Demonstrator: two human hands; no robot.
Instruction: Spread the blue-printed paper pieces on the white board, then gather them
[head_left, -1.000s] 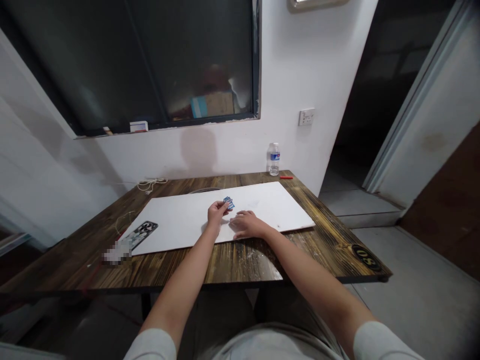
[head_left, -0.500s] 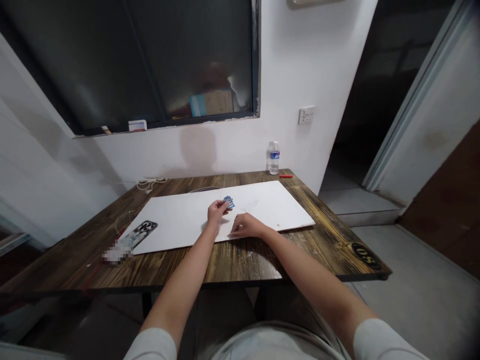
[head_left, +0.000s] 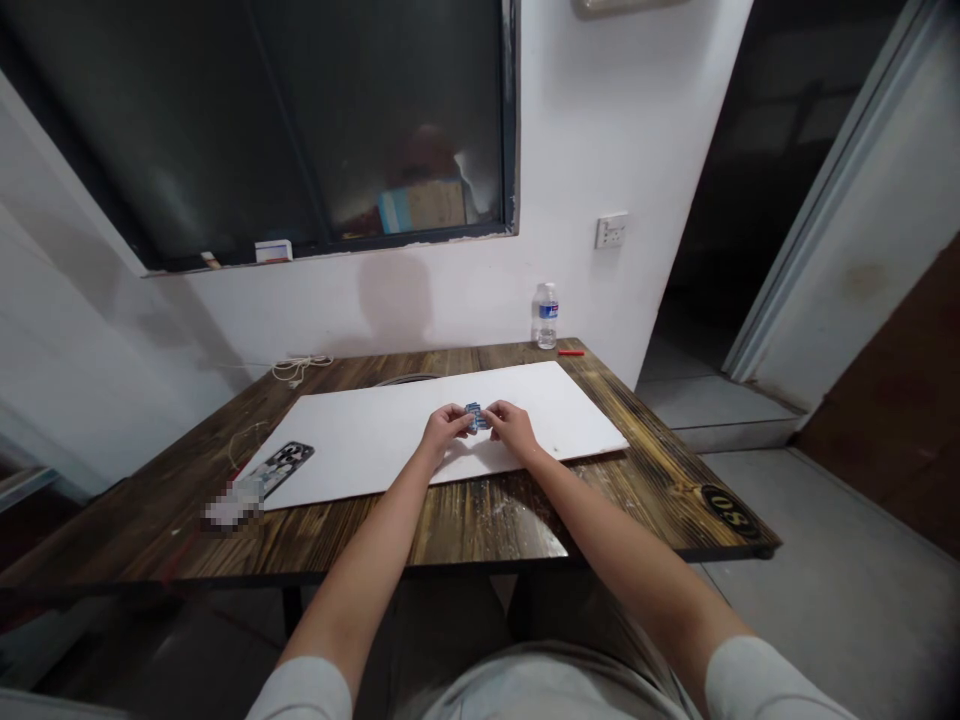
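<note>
Between both hands is a small bunch of blue-and-silver strip-like pieces [head_left: 474,414], too small for me to tell their kind. My left hand [head_left: 445,430] pinches the bunch from its left side with thumb and fingers. From the opposite side my right hand [head_left: 513,430] closes on its right edge. Both hands hover over the front part of a white board [head_left: 367,432], which lies flat on a dark wooden table [head_left: 480,530]. The fingers hide parts of the bunch.
A patterned phone-like item [head_left: 289,462] lies on the board's left end. At the back stand a water bottle [head_left: 548,318] and a red pen-like stick [head_left: 571,352] beside it. A white cable [head_left: 300,368] is coiled at the back left.
My right hand has risen from the board's front edge to take the right side of the blue bunch. My left hand has moved the bunch slightly right and down.
</note>
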